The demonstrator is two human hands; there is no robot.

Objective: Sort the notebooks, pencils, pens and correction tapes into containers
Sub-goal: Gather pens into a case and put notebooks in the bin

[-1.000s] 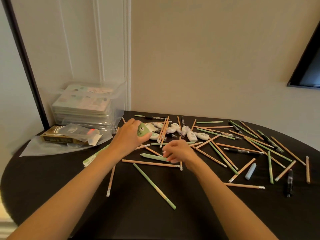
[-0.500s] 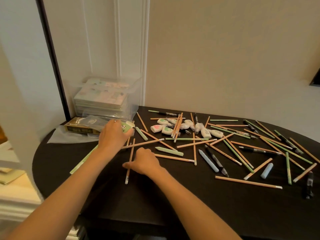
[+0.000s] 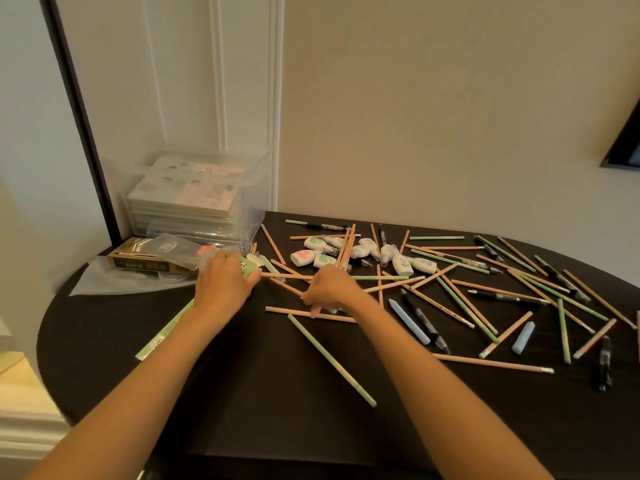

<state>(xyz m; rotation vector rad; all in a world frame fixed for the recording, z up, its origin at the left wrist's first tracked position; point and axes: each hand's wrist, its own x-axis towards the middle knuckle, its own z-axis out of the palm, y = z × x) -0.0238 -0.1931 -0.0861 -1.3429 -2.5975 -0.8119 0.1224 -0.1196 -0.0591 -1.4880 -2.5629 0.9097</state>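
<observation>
The table (image 3: 242, 427) has a dark, matt top. In the upper left, the container (image 3: 254, 188) is clear glossy plastic, the bag (image 3: 114, 280) thin shiny film and the box (image 3: 138, 263) glossy gold card. The pencils (image 3: 491, 362) are bare matt wood or painted green. The correction tapes (image 3: 401, 263) and the green correction tape (image 3: 247, 266) are smooth plastic.

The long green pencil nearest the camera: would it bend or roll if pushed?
The green pencil looks thin and straight, so probably stiff and light. Lying flat on the smooth dark table, it may well roll if nudged sideways.
</observation>
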